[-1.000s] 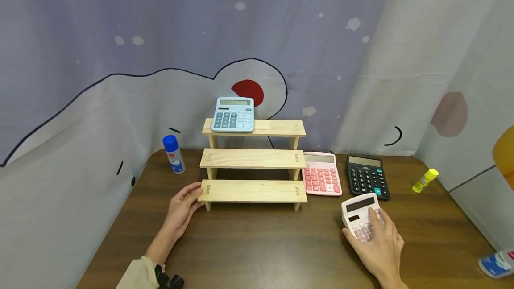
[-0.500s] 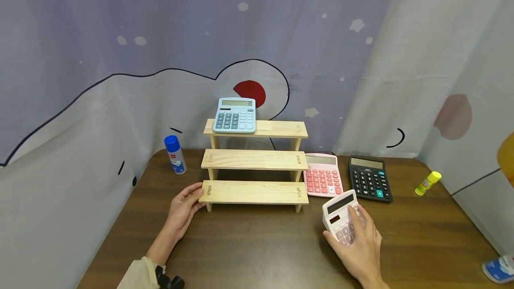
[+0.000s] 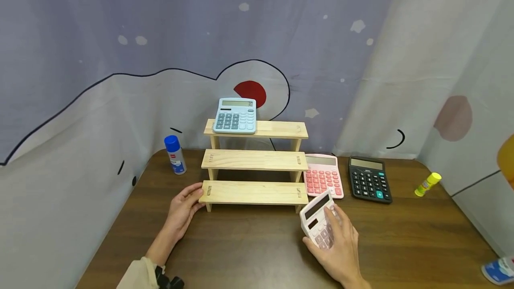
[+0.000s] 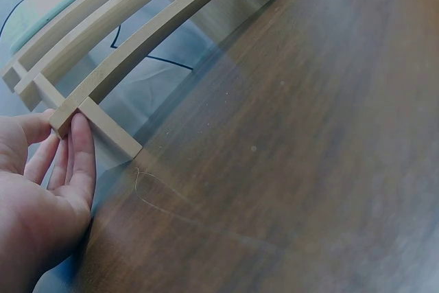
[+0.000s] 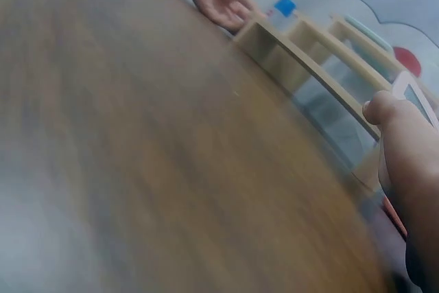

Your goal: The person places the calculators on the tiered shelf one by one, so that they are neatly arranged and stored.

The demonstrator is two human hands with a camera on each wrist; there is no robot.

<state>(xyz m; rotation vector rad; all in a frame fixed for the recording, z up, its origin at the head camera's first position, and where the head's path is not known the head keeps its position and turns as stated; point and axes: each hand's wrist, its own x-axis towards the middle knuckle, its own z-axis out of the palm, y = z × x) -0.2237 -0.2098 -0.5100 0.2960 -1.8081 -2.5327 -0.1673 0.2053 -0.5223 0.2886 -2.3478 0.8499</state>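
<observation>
White calculator (image 3: 318, 223): in your right hand (image 3: 339, 246), tilted with its screen end up and leaning left, just off the near right corner of the wooden riser (image 3: 254, 163); it looks lifted off the table (image 3: 257, 253), though the head view does not settle that
Change: a second ago you held it further right, near the black calculator (image 3: 369, 184); it has since travelled left, past the pink calculator (image 3: 322, 181), and now sits close to the bottom step (image 3: 254, 192)
Meaning: the carry toward the riser looks well along, and the calculator is not yet on any step
Right grip: your fingers curl round the calculator's lower half, with the thumb on its left edge; the right wrist view is blurred but shows the thumb (image 5: 381, 109) against the white casing
Left hand (image 3: 182, 208): fingers straight and relaxed, the fingertips (image 4: 80, 123) resting against the left end of the bottom step; it holds nothing and has not shifted
Steps: the blue calculator (image 3: 235, 115) stands on the left part of the top step; the middle and bottom steps carry nothing
Around: a blue-capped bottle (image 3: 174, 154) stands far left of the riser, a yellow glue stick (image 3: 427, 183) lies at the far right, and a blue-and-white item (image 3: 498, 269) sits at the near right edge
</observation>
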